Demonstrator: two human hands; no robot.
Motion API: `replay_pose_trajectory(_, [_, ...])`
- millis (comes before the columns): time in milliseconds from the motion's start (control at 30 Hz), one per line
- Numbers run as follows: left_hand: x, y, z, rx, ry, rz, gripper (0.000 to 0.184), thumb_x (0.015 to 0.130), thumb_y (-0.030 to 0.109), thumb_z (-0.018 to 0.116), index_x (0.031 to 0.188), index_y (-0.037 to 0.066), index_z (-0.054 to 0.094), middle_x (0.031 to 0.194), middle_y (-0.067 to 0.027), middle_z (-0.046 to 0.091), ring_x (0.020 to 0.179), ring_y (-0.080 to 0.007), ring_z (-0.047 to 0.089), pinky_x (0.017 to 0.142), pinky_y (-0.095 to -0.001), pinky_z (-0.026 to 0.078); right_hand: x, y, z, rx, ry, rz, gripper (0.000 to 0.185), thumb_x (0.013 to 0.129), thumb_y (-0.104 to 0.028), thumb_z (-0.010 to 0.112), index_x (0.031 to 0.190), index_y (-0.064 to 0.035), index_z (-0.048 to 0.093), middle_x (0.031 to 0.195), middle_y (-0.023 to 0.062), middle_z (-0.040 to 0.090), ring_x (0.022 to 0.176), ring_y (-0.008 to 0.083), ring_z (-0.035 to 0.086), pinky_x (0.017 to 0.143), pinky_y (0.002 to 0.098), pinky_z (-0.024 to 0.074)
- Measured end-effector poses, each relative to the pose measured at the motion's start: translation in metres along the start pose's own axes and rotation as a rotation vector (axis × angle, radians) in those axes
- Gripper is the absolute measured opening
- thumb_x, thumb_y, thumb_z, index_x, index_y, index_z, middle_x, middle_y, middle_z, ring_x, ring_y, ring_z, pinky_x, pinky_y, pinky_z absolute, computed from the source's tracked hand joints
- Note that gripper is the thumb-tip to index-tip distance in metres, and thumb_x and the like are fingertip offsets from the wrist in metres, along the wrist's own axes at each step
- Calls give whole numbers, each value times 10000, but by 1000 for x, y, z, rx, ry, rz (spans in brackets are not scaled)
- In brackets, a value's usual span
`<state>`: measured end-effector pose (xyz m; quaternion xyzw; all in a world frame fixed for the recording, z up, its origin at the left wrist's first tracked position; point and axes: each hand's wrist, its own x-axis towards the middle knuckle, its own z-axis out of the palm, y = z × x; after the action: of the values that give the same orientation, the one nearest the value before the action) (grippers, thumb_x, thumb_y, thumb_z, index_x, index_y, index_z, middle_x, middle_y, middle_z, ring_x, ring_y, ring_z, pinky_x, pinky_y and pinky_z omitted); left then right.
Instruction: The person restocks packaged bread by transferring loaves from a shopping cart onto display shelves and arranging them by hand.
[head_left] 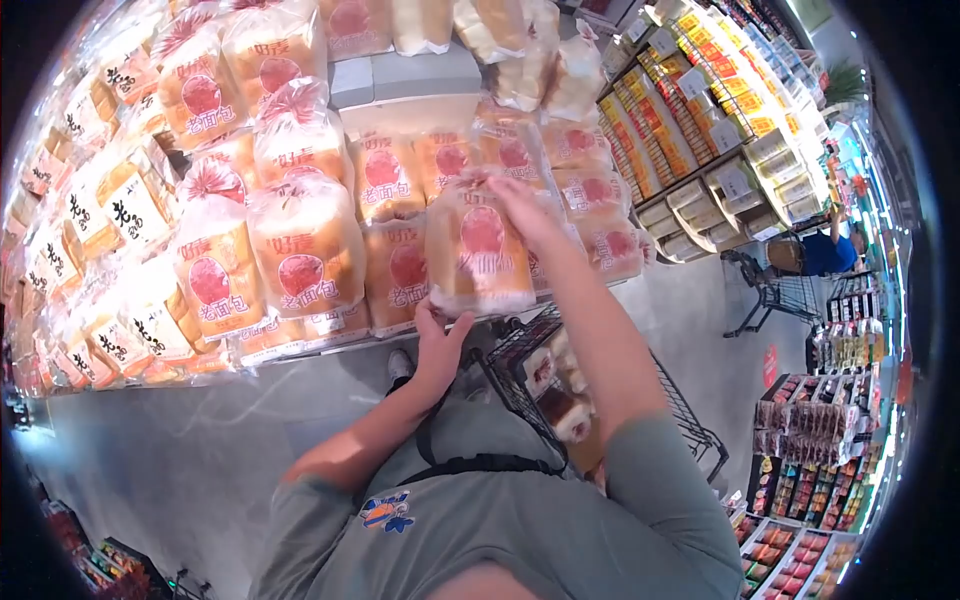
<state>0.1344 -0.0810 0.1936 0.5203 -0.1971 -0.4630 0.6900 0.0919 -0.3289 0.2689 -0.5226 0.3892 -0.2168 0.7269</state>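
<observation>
A clear bag of bread (482, 245) with a round red print stands at the front edge of the bread display, between my two hands. My left hand (440, 340) is at its lower left corner, the fingers curled against the bottom. Across its upper right side lies my right hand (522, 208), fingers stretched over the bag near the top. Similar bread bags (305, 250) stand close on the left, and more bags (388, 175) sit right behind it.
A shopping cart (690, 415) holding packages is beside me at the lower right. Shelves of yellow and red packs (690, 90) rise at the upper right. Farther right, a person in blue (830, 253) is near another cart (775, 300). White-labelled bread (130, 215) fills the left.
</observation>
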Motion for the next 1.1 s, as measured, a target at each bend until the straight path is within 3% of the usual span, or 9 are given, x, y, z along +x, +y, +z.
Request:
replay_pose_trajectory(67, [7, 0, 1, 71, -25, 52, 561, 889, 125, 662, 1293, 33, 284, 1247, -95, 409, 1196, -198, 444, 1013, -314, 380, 19, 20, 1, -451, 69, -79, 558, 908, -383, 626, 1317, -25, 497, 1287, 150, 533, 1141, 214, 539, 980, 318, 433])
replay_pose_trajectory(200, [6, 29, -15, 265, -150, -62, 689, 856, 120, 699, 1352, -7, 238, 1324, -161, 403, 1241, -246, 449, 1026, -348, 397, 15, 36, -6, -401, 86, -153, 573, 875, -406, 659, 1280, -23, 526, 1213, 163, 595, 1126, 245, 559, 955, 362, 435])
replay_pose_trajectory(367, [24, 74, -2, 653, -224, -88, 772, 857, 172, 701, 1406, -37, 200, 1322, -245, 469, 1159, -290, 553, 1000, -370, 426, -21, 20, -9, -739, 190, -287, 625, 831, -411, 692, 1271, -6, 508, 1252, 261, 544, 1178, 353, 529, 980, 401, 425])
replay_pose_trajectory(433, [39, 58, -7, 942, -211, 92, 770, 856, 317, 671, 1418, -30, 275, 1175, -261, 571, 1075, -344, 603, 928, -396, 463, -26, 23, -2, -884, 233, -389, 640, 832, -386, 697, 1308, -24, 469, 1270, 257, 521, 1199, 357, 509, 998, 406, 416])
replay_pose_trajectory(567, [45, 69, -7, 1154, -234, 83, 677, 866, 363, 635, 1354, -30, 378, 1199, -270, 559, 1072, -401, 582, 921, -436, 462, -38, 39, 23, -1133, 361, -616, 675, 823, -327, 700, 1363, -54, 401, 1327, 269, 442, 1232, 408, 457, 1030, 426, 393])
replay_pose_trajectory(967, [42, 87, -9, 1333, -315, 40, 379, 911, 343, 564, 1072, 2, 522, 980, -246, 638, 934, -405, 622, 817, -482, 483, -37, 66, 19, -914, 275, -556, 665, 801, -334, 703, 1329, -44, 422, 1267, 264, 464, 1187, 431, 462, 997, 462, 413])
replay_pose_trajectory(1033, [44, 117, 6, 1503, -444, -254, 386, 914, 324, 561, 1116, -4, 534, 1056, -255, 609, 1042, -395, 576, 888, -470, 450, -43, 67, 16, -938, 291, -500, 650, 806, -333, 699, 1317, -32, 434, 1258, 265, 470, 1179, 432, 465, 994, 467, 411])
replay_pose_trajectory(1067, [48, 117, 6, 1507, -451, -256, 386, 914, 324, 561, 1116, -4, 534, 1056, -255, 609, 1042, -395, 576, 888, -470, 450, -47, 63, 17, -967, 303, -444, 635, 810, -331, 695, 1304, -19, 446, 1249, 266, 476, 1171, 432, 469, 990, 472, 409])
replay_pose_trajectory(1100, [52, 116, 6, 1467, -326, 13, 379, 917, 305, 553, 1127, -10, 532, 1129, -262, 572, 1099, -399, 538, 930, -477, 426, -51, 59, 17, -965, 306, -439, 635, 810, -331, 695, 1304, -19, 446, 1249, 266, 476, 1171, 432, 469, 990, 472, 409])
